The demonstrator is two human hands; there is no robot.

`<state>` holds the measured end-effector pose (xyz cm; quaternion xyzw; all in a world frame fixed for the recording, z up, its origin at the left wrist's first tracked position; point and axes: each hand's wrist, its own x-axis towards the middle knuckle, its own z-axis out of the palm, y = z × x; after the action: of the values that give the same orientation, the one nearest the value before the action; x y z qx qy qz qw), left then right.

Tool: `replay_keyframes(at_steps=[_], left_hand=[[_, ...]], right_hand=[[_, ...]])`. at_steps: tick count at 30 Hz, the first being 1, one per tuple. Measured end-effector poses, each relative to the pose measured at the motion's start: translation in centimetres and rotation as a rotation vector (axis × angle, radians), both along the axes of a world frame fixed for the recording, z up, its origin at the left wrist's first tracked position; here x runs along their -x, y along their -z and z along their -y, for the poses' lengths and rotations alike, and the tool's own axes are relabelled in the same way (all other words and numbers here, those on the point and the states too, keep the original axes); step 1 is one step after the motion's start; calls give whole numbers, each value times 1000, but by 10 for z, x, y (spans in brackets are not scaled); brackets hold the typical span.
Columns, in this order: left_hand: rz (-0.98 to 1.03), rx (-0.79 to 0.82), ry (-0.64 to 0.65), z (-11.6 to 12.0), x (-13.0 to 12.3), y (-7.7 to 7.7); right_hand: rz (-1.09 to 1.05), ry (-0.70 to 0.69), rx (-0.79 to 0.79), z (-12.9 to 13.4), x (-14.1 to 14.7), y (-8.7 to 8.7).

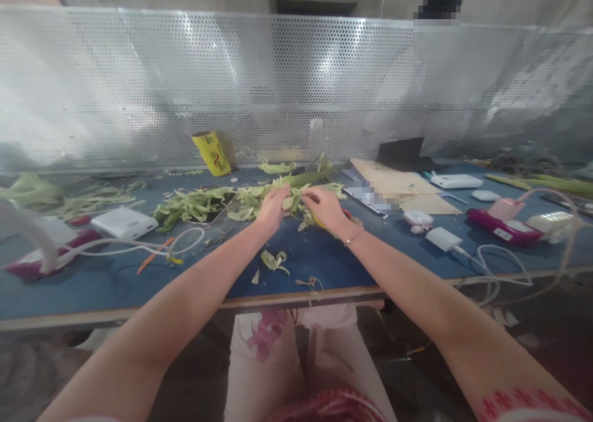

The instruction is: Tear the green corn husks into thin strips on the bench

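Note:
Both hands meet over a heap of pale green leafy strips (248, 203) in the middle of the blue table. The fingers of my left hand (275, 207) are closed on a green leafy piece. Close beside it on the right, my right hand (325, 207) pinches at the same greenery, its fingertips bent inward. A bracelet is on my right wrist. Another pile of green strips (189, 207) lies left of my hands, and a small curled scrap (274, 261) is nearer the table edge.
Behind the table (185, 286) stands a perforated metal screen (208, 70), with a person beyond it. A yellow roll (212, 153) leans near the screen. Papers (393, 178), a white charger (443, 239), cables and a purple power strip (504, 227) are on the right; a white device (125, 223) is left.

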<state>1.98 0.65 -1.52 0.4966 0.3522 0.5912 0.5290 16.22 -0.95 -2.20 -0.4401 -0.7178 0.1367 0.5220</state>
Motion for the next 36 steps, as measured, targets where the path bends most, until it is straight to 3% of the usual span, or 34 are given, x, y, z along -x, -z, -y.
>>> replay_keyframes(at_steps=[5,10,16,22,36], left_hand=[[-42,33,-38,-1,3,-1],[-228,107,193,-1,10,-2],[-644,-157,204,-8,22,-5],[-938,-304,222,-12,32,-13],[-850,-290,193,-12,37,-20]], right_hand=[[189,3,-132,-1,-1,5],[219,61,-154,-1,-4,6],[305,5,-135,-1,-8,3],[444,-119,-132,1,-17,-6],[453,-80,-66,-3,-25,-7]])
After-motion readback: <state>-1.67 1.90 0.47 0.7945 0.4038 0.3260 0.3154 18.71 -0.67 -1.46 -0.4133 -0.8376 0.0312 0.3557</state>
